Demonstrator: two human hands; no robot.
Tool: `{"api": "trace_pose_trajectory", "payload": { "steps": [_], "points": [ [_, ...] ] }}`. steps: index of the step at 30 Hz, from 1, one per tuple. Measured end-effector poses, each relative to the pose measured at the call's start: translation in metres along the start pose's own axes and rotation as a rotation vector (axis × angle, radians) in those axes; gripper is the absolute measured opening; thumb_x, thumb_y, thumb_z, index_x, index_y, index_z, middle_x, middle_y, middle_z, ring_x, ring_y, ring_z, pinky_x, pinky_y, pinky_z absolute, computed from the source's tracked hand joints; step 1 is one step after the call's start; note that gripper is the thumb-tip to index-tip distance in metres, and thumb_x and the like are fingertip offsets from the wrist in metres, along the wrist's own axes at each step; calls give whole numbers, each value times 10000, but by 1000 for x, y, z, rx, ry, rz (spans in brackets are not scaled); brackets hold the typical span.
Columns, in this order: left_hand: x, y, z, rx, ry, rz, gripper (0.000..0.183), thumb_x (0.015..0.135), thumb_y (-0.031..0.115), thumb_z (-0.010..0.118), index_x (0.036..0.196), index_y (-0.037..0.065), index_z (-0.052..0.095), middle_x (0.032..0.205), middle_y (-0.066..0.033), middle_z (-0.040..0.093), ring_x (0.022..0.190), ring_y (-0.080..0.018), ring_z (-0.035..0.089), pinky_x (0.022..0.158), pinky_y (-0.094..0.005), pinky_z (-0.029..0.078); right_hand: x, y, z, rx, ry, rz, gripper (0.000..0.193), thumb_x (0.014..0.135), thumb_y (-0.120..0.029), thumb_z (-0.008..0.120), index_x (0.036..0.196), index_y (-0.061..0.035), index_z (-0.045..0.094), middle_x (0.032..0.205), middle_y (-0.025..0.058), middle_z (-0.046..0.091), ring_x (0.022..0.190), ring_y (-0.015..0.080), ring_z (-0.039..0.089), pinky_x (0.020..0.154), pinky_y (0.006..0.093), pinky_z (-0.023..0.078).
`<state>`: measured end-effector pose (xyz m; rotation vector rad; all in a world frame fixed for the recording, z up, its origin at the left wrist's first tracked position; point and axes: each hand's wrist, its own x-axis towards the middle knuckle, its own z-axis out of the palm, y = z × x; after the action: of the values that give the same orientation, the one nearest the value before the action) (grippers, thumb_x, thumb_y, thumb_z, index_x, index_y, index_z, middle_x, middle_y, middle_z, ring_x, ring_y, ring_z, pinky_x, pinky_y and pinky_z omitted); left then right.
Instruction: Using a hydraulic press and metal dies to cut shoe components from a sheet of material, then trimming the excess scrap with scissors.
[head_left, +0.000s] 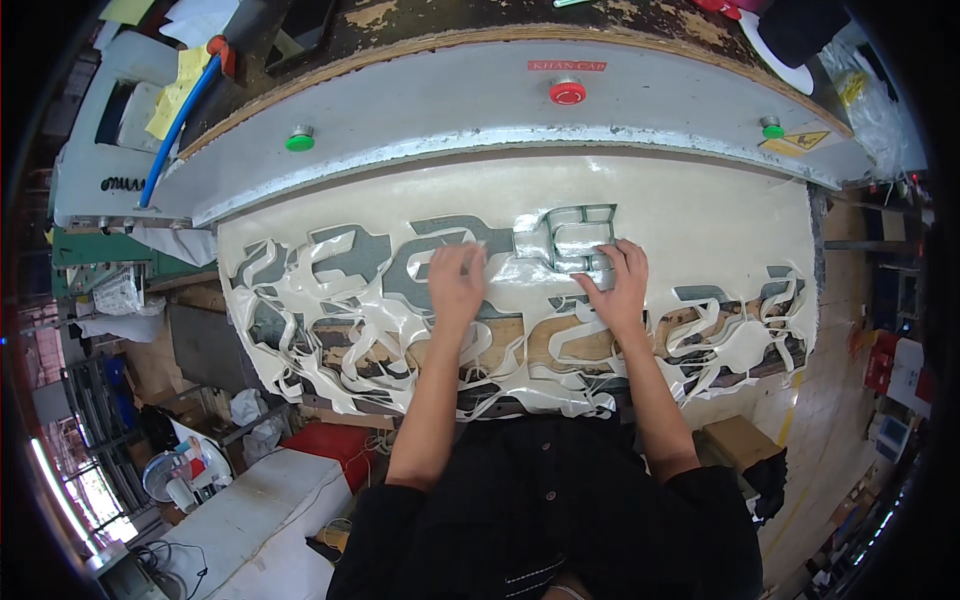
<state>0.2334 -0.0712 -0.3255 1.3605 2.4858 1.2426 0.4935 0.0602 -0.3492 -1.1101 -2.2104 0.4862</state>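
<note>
A glossy off-white sheet [700, 215] lies across the press bed, its near half cut through with many curved openings. On it stands a thin-walled cutting die [582, 228], a dark green metal outline with inner partitions. My right hand [622, 285] grips the die's near right corner, thumb at the near edge and fingers on the right side. My left hand [458, 285] is to the left of the die, over the cut-out area of the sheet. Motion smears its fingers, so whether it holds anything cannot be seen.
Beyond the sheet runs a grey press beam [430, 105] with a red stop button [567, 92] and green buttons [300, 138] [771, 128]. Loose off-white offcut strips [560, 395] hang along the near edge. A blue hose [180, 130] rises at the left; a cardboard box [742, 445] sits below right.
</note>
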Motion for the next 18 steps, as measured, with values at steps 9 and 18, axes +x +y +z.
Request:
{"api": "trace_pose_trajectory", "payload": {
  "steps": [9, 18],
  "points": [
    [-74, -61, -71, 32, 103, -692, 151, 919, 154, 735, 976, 15, 719, 923, -172, 684, 891, -349, 663, 821, -434, 523, 10, -3, -10, 11, -40, -37, 507, 788, -258, 911, 1227, -87, 722, 1333, 134, 680, 1305, 381, 558, 1137, 501, 420],
    [-31, -31, -57, 137, 181, -7, 183, 895, 90, 701, 1067, 31, 726, 1066, -181, 679, 1014, -405, 627, 958, -498, 462, 0, 9, -17, 30, -84, 20, 466, 846, -245, 858, 1273, -110, 727, 1380, 124, 698, 1339, 364, 572, 1207, 529, 361]
  ]
}}
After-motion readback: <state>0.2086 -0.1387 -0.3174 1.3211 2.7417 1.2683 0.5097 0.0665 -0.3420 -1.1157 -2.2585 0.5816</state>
